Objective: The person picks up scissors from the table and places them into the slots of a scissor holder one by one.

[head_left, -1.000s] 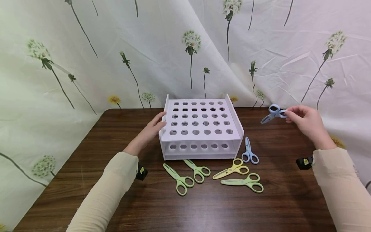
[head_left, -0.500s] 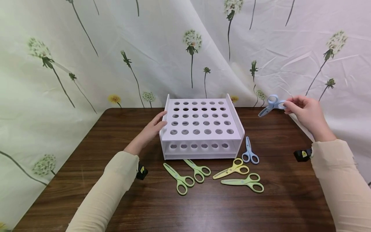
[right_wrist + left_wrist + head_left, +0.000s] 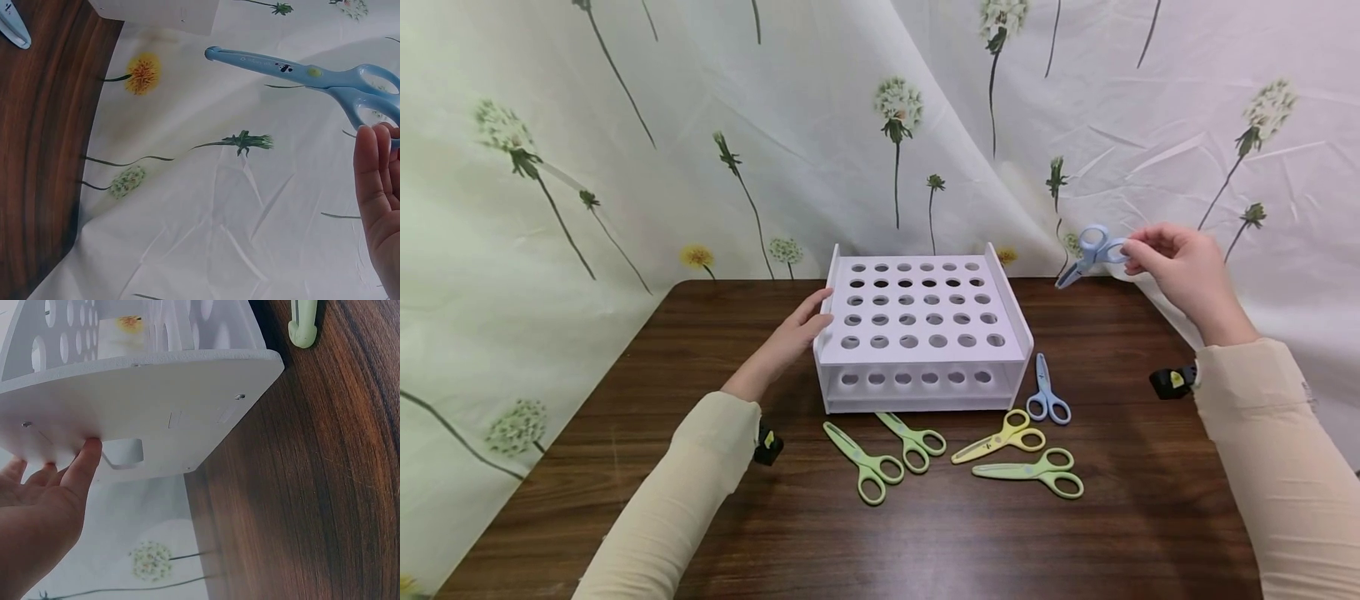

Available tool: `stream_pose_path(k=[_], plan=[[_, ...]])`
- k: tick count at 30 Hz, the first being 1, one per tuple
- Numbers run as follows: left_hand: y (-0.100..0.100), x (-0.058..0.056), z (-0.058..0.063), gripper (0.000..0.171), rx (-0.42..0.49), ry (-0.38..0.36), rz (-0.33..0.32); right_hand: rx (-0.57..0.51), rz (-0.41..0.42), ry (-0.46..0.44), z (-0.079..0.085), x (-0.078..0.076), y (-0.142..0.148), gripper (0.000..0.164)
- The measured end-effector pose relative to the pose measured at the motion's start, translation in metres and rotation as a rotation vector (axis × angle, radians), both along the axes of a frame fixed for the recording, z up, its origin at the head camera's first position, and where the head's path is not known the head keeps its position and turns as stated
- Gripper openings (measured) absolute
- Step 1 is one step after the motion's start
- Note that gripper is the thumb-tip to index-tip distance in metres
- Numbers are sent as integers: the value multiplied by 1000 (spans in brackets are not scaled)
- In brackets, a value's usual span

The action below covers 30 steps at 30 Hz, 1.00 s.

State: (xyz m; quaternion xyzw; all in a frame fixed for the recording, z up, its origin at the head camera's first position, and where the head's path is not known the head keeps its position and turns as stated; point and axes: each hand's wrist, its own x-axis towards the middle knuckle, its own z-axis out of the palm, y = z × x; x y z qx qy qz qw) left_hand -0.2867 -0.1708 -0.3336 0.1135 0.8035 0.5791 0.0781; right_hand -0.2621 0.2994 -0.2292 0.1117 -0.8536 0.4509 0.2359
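Note:
A white rack [image 3: 917,353] with rows of round holes stands in the middle of the dark wooden table. My left hand [image 3: 792,332] touches its left side panel [image 3: 187,415], with the fingertips against it in the left wrist view. By one finger loop, my right hand [image 3: 1183,271] pinches a pair of blue scissors [image 3: 1090,252], held in the air to the right of the rack. The blades point down and left in the head view. Closed blades and both loops show on the blue scissors [image 3: 294,75] in the right wrist view.
A second pair of blue scissors [image 3: 1045,393] lies right of the rack. Before it are yellow scissors [image 3: 1000,440] and several green scissors, including one pair [image 3: 1033,472] at the right. A floral cloth [image 3: 820,142] hangs behind the table [image 3: 880,542].
My right hand has lifted the blue scissors upward and moved them slightly left. My left hand and the rack stay in place.

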Motion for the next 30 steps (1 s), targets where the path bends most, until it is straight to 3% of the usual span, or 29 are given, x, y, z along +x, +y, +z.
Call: stream_pose_path(k=[16, 23, 30], plan=[[0, 1, 0, 53, -2, -12, 2, 24, 1, -4, 15, -12, -14, 18], [7, 18, 21, 54, -7, -15, -18, -21, 42, 26, 23, -17, -21, 8], [1, 3, 5, 53, -1, -18, 2, -48, 87, 38, 28, -21, -29, 14]])
